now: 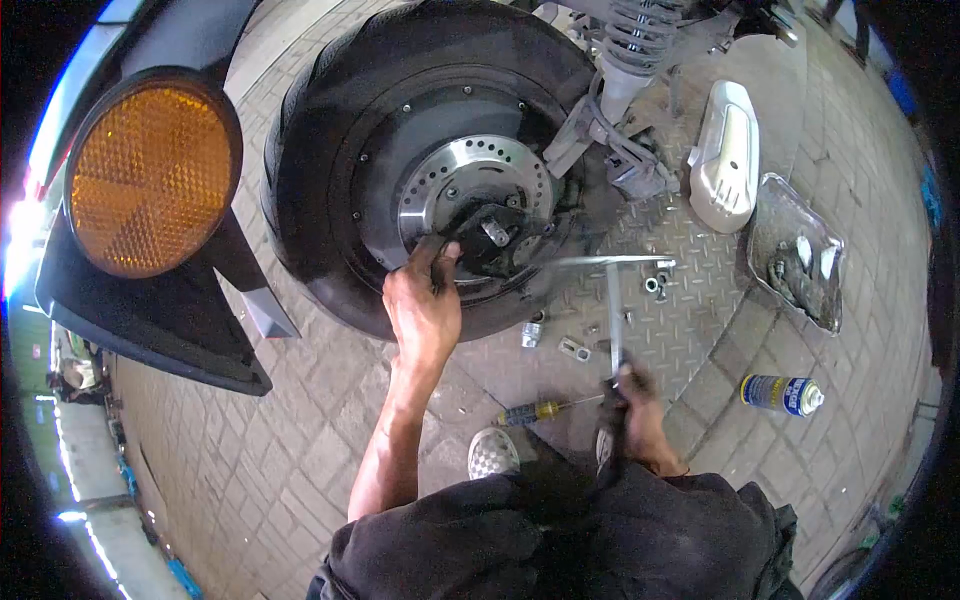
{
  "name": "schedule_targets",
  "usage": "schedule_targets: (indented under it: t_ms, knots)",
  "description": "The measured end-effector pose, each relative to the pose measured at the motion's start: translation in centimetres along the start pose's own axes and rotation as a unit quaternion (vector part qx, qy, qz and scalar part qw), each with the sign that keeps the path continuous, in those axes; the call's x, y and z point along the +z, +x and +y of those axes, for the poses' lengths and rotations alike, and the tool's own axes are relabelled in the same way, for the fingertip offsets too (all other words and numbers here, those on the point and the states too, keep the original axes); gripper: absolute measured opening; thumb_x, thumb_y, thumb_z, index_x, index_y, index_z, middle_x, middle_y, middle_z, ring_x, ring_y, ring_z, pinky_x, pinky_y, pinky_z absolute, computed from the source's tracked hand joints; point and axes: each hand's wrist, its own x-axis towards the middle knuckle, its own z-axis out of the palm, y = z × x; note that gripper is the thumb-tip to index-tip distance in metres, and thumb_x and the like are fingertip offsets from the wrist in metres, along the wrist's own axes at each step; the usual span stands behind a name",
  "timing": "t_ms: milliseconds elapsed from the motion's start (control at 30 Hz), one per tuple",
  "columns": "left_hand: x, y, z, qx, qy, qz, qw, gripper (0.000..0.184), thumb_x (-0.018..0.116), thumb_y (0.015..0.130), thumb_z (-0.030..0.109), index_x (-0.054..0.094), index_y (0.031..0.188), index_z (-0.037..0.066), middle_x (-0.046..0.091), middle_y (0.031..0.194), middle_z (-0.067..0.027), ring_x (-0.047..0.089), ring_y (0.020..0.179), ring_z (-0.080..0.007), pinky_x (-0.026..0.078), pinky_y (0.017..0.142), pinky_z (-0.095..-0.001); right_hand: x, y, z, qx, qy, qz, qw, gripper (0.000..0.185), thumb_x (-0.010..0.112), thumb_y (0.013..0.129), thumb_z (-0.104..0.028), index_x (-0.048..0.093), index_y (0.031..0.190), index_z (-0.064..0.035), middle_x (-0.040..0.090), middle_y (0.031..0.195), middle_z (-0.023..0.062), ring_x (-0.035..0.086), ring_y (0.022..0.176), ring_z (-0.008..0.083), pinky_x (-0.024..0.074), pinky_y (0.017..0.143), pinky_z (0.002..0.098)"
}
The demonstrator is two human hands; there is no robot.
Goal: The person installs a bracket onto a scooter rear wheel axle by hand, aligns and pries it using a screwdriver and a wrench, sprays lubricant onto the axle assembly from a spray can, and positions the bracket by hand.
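A black-tyred wheel [330,110] lies on its side with a drilled silver brake disc [415,195] on its hub. Over the hub centre sits a dark bracket [490,222], with the axle end [496,234] showing through it. My left hand [425,300] pinches the bracket's near edge, its fingertips blackened. In my right hand [640,425] is the black grip of a T-shaped metal tool [614,320], hammer-like, with a long thin head. That head points toward the hub, level with the bracket but apart from it. Motion blurs its tip.
A screwdriver [530,413], a socket [532,332] and small metal fittings [575,348] lie near my feet. To the right are a spray can [780,394], a metal tray [830,312] and a pale cover [728,160]. An orange reflector [150,175] and a shock absorber [640,40] stand nearby.
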Motion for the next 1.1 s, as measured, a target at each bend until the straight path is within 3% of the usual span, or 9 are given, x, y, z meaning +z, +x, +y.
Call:
schedule_targets:
  t_ms: [100,233,367,500,633,667,833,967,1100]
  knots:
    - [0.8,-0.3,-1.2,0.037,0.002,0.034,0.999,0.018,0.067,0.095,0.017,0.071,0.102,0.001,0.067,0.081,-0.0258,0.067,0.08,-0.0452,0.051,0.068,-0.0456,-0.1,-0.4,-1.8,-0.026,0.137,-0.014,0.99,0.04,0.064,0.1,-0.036,0.06,0.135,-0.0169,0.054,0.075,-0.0036,0.045,0.055,0.0077,0.0376,0.047,0.0242]
    - [0.1,0.0,0.2,-0.042,0.018,-0.031,0.998,0.017,0.067,0.095,0.017,0.069,0.101,0.001,0.067,0.084,-0.0258,0.067,0.083,-0.0461,0.05,0.069,-0.0464,-0.2,0.6,1.4,-0.053,-0.033,0.019,0.998,0.04,0.063,0.1,-0.039,0.059,0.134,-0.018,0.057,0.075,-0.0029,0.048,0.056,0.0078,0.0353,0.047,0.023]
    - [0.2,-0.5,-0.1,-0.038,0.004,-0.02,0.999,0.017,0.066,0.096,0.017,0.068,0.099,0.0,0.067,0.085,-0.0258,0.066,0.084,-0.0466,0.05,0.069,-0.0476,-0.6,-0.5,-1.9,-0.042,0.127,0.013,0.991,0.042,0.063,0.101,-0.039,0.06,0.134,-0.0124,0.052,0.077,-0.0056,0.051,0.062,0.0094,0.041,0.051,0.0265]
    - [0.0,0.0,0.3,-0.008,0.003,-0.013,1.0,0.017,0.065,0.096,0.016,0.068,0.099,0.0,0.066,0.084,-0.0258,0.065,0.084,-0.0473,0.05,0.069,-0.047,-0.5,0.7,0.8,-0.032,-0.035,-0.029,0.998,0.04,0.06,0.101,-0.043,0.061,0.132,-0.0165,0.051,0.073,-0.0056,0.049,0.057,0.0092,0.0382,0.048,0.0268]
    - [0.0,-0.1,0.2,-0.066,0.014,-0.039,0.997,0.017,0.064,0.097,0.016,0.068,0.1,0.0,0.065,0.083,-0.0276,0.065,0.083,-0.0478,0.049,0.069,-0.048,-0.6,0.1,-1.9,-0.042,0.106,0.015,0.993,0.039,0.062,0.1,-0.043,0.063,0.13,-0.0161,0.056,0.08,-0.0046,0.052,0.059,0.0105,0.0413,0.049,0.0276]
    - [0.0,0.0,0.2,-0.064,0.013,-0.037,0.997,0.017,0.064,0.097,0.016,0.068,0.1,0.0,0.065,0.083,-0.0276,0.065,0.083,-0.0478,0.049,0.069,-0.048,0.5,0.5,-0.7,-0.029,0.051,0.084,0.995,0.044,0.063,0.099,-0.042,0.06,0.135,-0.0174,0.048,0.067,-0.0051,0.039,0.051,0.0078,0.0306,0.045,0.0252]
    - [0.4,-0.1,-0.5,-0.008,0.004,-0.003,1.0,0.018,0.064,0.097,0.017,0.069,0.104,0.001,0.066,0.085,-0.0282,0.067,0.082,-0.0468,0.05,0.068,-0.0475,-0.5,1.3,1.9,-0.028,-0.125,-0.005,0.992,0.042,0.061,0.101,-0.041,0.061,0.134,-0.0162,0.045,0.067,-0.0058,0.042,0.055,0.0087,0.0321,0.045,0.0248]
    - [-0.1,0.1,0.7,-0.113,0.026,-0.057,0.992,0.019,0.065,0.097,0.017,0.07,0.105,0.001,0.068,0.088,-0.028,0.067,0.086,-0.0469,0.051,0.071,-0.0461,-1.1,0.7,0.2,0.002,0.09,-0.02,0.996,0.053,0.064,0.1,-0.042,0.055,0.14,-0.0097,0.065,0.094,0.0041,0.06,0.084,0.0147,0.0489,0.076,0.0298]
    - [0.7,-0.8,-0.4,-0.041,-0.012,-0.017,0.999,0.021,0.066,0.096,0.018,0.07,0.105,0.0,0.068,0.089,-0.0279,0.067,0.087,-0.0468,0.051,0.073,-0.0457,-0.3,0.6,1.7,-0.024,-0.137,-0.028,0.99,0.054,0.065,0.098,-0.046,0.058,0.139,-0.0112,0.049,0.076,-0.0044,0.045,0.06,0.0068,0.0407,0.053,0.0242]
